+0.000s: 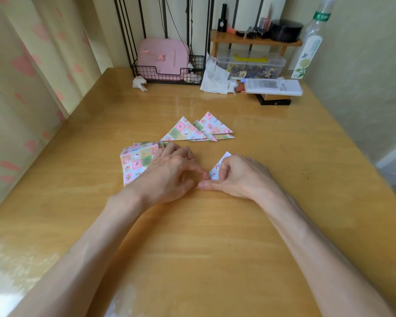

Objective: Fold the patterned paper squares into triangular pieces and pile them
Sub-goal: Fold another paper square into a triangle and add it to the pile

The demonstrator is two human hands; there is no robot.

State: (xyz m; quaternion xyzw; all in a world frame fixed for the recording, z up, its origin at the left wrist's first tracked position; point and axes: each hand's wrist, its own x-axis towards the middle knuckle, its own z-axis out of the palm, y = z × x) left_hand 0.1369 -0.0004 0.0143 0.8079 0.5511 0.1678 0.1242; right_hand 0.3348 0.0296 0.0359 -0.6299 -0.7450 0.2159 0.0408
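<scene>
A pile of folded patterned triangles [199, 130] lies on the wooden table [192, 236] just beyond my hands. A stack of flat patterned paper squares [135, 160] sits at the left, partly under my left hand [169, 172]. Between my hands is a folded paper piece [217, 168], its white side up. My right hand [238, 175] pinches it, thumb along its near edge. My left hand's fingertips touch its left corner with the fingers curled; most of the piece is hidden by my hands.
At the back stand a black wire basket with a pink case [162, 58], crumpled tissues [215, 76], a clear plastic box [252, 64] under a small wooden shelf [256, 40], a tall bottle [311, 40] and a white remote [272, 86]. A curtain hangs at the left.
</scene>
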